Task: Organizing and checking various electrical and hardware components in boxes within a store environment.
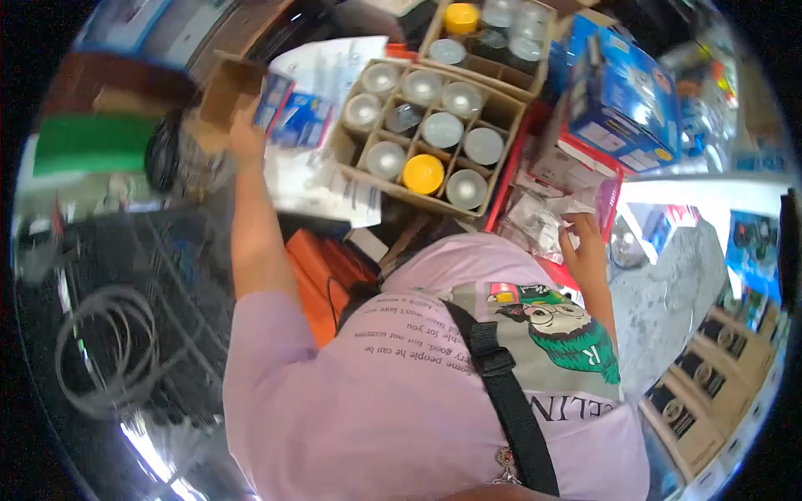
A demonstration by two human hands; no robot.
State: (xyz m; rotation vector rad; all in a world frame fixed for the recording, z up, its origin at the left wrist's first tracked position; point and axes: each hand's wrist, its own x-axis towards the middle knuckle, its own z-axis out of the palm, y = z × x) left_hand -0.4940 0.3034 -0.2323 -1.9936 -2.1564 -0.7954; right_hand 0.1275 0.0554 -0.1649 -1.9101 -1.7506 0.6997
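Observation:
My left hand [247, 138] grips a small open cardboard box [229, 94], brown inside; motion blurs it. Right beside the fingers is a blue printed box [304, 122], lying over white paper sheets [326, 181]. On the other side, my right hand [584, 241] reaches with bent fingers into a red-edged box [611, 206]. Its fingertips touch or lie against clear plastic packets [532, 216]; whether they pinch one cannot be told. Between the hands stands a divided carton [348, 153] holding several jars or cans with pale round tops [442, 129] and one yellow-topped one [423, 174].
Behind is a second divided carton [485, 69] with similar contents. A large blue box [626, 100] stands at the back right. An orange box [319, 275] sits near my left elbow. Coiled clear tubing [109, 351] lies at left, and several brown boxes [683, 413] line the lower right.

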